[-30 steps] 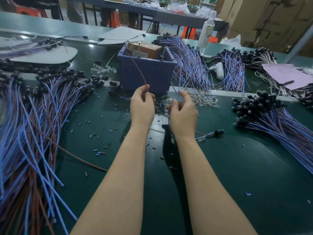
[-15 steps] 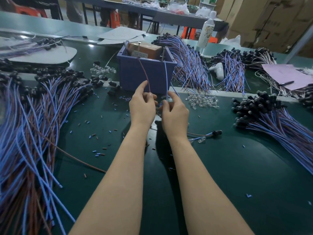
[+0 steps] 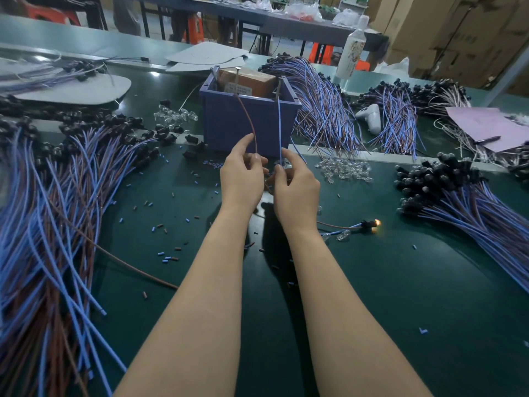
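Note:
My left hand [image 3: 243, 174] pinches a brown wire [image 3: 248, 120] that curves up to a metal post on the blue box [image 3: 243, 121]. My right hand [image 3: 294, 186] pinches a blue wire [image 3: 279, 130] that runs straight up to the box's right post. Both hands sit close together in front of the box. The wires trail right along the mat to a black lamp holder [image 3: 367, 224] whose small bulb [image 3: 377, 222] glows orange.
Big bundles of blue and brown wires [image 3: 48, 224] lie at left, another bundle [image 3: 472, 207] at right, more behind the box. Clear bulbs [image 3: 343, 170] and wire offcuts scatter on the green mat [image 3: 400, 296]. A bottle [image 3: 350, 50] and a white tool [image 3: 370, 116] lie beyond.
My hands came together and lifted the two wire ends up to the box's posts. The bulb at the right, dark before, now glows.

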### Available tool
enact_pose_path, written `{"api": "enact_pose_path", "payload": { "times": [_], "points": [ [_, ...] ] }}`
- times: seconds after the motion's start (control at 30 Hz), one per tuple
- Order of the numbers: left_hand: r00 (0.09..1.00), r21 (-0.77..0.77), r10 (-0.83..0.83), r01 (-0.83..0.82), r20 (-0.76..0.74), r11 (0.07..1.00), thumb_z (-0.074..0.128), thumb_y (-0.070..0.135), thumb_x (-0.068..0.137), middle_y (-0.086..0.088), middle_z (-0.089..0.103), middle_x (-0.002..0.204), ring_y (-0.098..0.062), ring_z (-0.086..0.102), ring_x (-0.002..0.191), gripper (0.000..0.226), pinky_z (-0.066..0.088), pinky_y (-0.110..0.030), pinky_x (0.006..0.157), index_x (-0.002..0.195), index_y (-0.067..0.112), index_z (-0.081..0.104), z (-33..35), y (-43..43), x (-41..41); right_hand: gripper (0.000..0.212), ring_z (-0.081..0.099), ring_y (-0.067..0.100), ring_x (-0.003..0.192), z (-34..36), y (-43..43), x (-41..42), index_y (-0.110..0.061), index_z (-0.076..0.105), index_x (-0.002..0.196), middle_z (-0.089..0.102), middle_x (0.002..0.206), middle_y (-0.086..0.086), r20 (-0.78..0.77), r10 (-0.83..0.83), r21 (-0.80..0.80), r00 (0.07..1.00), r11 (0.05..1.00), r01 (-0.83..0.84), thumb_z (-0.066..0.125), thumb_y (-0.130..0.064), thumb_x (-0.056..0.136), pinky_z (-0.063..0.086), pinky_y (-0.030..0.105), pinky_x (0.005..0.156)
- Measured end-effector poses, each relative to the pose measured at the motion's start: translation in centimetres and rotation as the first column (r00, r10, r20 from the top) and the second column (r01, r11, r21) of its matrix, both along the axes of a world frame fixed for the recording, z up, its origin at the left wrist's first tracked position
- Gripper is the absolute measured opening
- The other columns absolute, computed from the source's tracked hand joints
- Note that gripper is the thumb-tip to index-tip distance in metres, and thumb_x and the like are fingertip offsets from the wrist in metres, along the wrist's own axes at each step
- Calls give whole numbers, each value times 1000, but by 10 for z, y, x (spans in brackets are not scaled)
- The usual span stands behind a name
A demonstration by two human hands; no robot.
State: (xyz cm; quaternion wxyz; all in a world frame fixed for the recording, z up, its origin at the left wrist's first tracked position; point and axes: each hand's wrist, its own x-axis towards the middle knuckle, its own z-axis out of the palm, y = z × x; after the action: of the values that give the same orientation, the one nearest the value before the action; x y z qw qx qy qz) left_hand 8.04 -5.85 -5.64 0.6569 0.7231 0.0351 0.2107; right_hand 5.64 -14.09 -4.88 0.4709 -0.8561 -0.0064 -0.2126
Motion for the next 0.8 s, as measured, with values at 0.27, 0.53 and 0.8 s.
{"api": "enact_pose_path", "payload": {
  "times": [0.27, 0.53, 0.8],
  "points": [
    [1000, 15, -11, 11, -21, 1000, 45, 8, 97, 10, 62, 78, 3, 58, 61, 42, 51, -17, 65, 137, 19, 47, 2, 0, -2, 35, 64, 27, 92, 0, 0, -1, -15, 57, 128, 71, 99, 10, 23, -1, -4, 1000, 1000, 1, 50, -12, 94, 47, 36, 86],
    [999, 5, -20, 20, -39, 1000, 47, 9, 97, 6, 68, 86, -5, 63, 78, 31, 54, -19, 73, 127, 9, 55, 6, 0, -6, 28, 65, 27, 92, 1, 0, -1, -12, 60, 120, 71, 98, 10, -2, -2, 11, 1000, 1000, 2, 51, -13, 94, 47, 40, 88],
    [992, -3, -111, 111, 51, 994, 57, 14, 93, -3, 68, 86, -15, 64, 82, 13, 55, -34, 82, 96, 9, 68, 46, -7, -19, 15, 62, 21, 83, 31, -13, -17, -13, 63, 103, 67, 87, 2, 25, 151, 29, 988, 988, -151, 50, -15, 96, 47, 30, 77]
  ]
}}
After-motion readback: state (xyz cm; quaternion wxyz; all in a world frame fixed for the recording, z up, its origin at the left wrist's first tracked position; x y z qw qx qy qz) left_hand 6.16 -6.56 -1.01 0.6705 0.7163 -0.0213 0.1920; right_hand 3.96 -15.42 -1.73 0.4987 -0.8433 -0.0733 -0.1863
